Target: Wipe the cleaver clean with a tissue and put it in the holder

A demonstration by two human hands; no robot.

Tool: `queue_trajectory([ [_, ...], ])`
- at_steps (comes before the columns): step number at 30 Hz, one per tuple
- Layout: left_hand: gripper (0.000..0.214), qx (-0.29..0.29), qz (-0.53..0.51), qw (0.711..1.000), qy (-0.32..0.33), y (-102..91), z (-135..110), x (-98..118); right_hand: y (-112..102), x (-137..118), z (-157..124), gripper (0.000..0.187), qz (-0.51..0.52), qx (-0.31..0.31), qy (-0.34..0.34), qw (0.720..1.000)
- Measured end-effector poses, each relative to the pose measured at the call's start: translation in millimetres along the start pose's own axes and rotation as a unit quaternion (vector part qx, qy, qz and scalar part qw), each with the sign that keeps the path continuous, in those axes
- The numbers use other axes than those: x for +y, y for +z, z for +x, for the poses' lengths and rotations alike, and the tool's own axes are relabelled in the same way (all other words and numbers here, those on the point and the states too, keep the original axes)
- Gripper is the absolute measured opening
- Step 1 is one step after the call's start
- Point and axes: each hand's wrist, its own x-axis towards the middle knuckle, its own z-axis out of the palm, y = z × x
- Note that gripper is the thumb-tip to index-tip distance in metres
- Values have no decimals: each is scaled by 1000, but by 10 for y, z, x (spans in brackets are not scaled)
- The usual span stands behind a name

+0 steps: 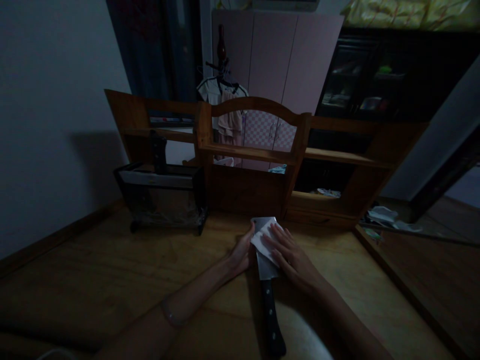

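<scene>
A cleaver [267, 272] with a broad steel blade and a black riveted handle [272, 320] lies on the wooden desk [112, 270], blade pointing away from me. A white tissue [262, 239] lies on the blade. My right hand [290, 255] rests flat on the tissue, fingers stretched out and pressing it to the blade. My left hand [242, 252] is at the blade's left edge, its fingers curled against the blade and the tissue's edge. The room is dim.
A black knife block [161, 197] with a dark-handled knife stands at the back left. A wooden shelf unit [258, 155] runs along the desk's far edge. Crumpled papers [382, 217] lie at the right. A pink wardrobe [277, 60] stands behind.
</scene>
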Motion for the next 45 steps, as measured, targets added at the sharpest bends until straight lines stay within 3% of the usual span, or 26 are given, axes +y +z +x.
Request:
queue_trajectory([
  [13,68,-8,0,1000,-3,-89,34,-21,88,-110,-7,55,-40,-27,11,999],
  [21,71,23,2,1000,-5,-100,23,-23,65,-128,15,52,13,-3,40,999],
  [36,69,-16,14,1000,-14,5,-21,18,109,-126,40,50,16,4,36,999],
  [45,71,-43,21,999,5,-64,-1,-13,125,-88,32,55,7,-22,42,999],
])
